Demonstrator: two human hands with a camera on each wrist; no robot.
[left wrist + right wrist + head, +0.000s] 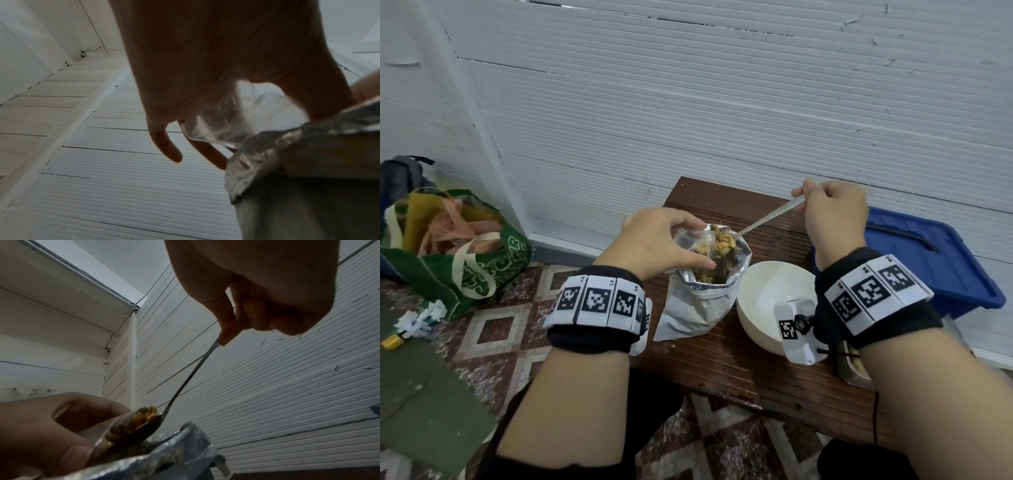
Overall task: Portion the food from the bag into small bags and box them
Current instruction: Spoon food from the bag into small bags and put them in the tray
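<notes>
Foil crinkles under my left hand (654, 240), which arches over the mouth of the silver food bag (698, 308) standing on the dark wooden counter (722, 359). My thumb and fingers (700, 263) pinch a small clear bag (707, 241) open just above that mouth. My right hand (835, 216) is raised to the right of the bag, wrist cocked, fingers curled around the handle of a metal spoon (767, 219) that slopes down and left, its bowl heaped with yellow-brown food (720, 240) at the clear bag's opening.

Beside the foil bag stands a white bowl (767, 284), partly hidden by my right wrist. A blue box (945, 267) sits past the counter's right end, against the white ribbed wall (722, 102). On the tiled floor to the left rests a green tote (465, 267).

From below, the left wrist camera shows what the head view hides: my left hand (205, 65) with two fingers (170, 149) hanging loose and straight, the clear bag (236, 123) bunched behind them, and the foil rim (287, 146) folded outward. The right wrist camera shows my right hand (257, 288) with thumb pressed along the spoon (185, 382) handle, the food (144, 415) piled in the bowl of the spoon, and my left hand (51, 434) gripping the clear plastic beside it.
</notes>
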